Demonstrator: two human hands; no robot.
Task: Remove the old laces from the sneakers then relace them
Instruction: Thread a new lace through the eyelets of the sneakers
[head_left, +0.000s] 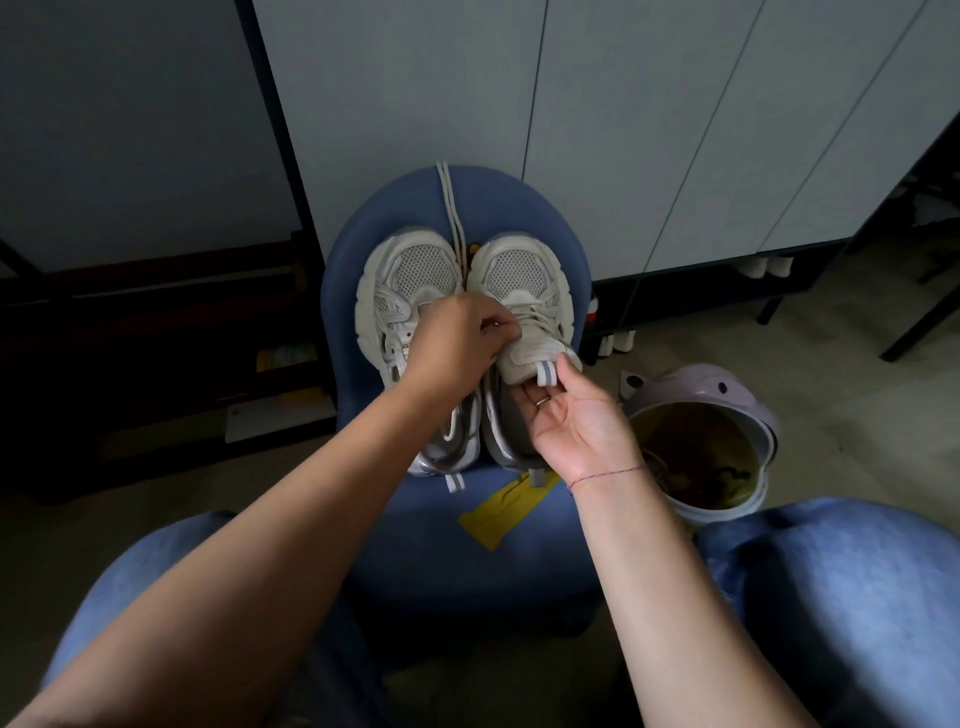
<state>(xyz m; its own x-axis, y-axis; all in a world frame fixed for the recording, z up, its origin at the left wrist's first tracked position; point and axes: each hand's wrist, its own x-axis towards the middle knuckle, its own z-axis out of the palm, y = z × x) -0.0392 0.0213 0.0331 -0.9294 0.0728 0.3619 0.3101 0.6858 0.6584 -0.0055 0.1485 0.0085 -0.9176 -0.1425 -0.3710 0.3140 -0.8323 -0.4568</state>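
sneakers (415, 275) on blue chair (467, 551) w/ yellow tape (506, 506), cabinets (623, 130) behind

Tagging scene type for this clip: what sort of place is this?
Probably a home room or hallway, not a workshop: tall pale cabinet doors behind, a blue padded chair serving as a stand for the sneakers, and an open lavender waste bin standing on the floor.
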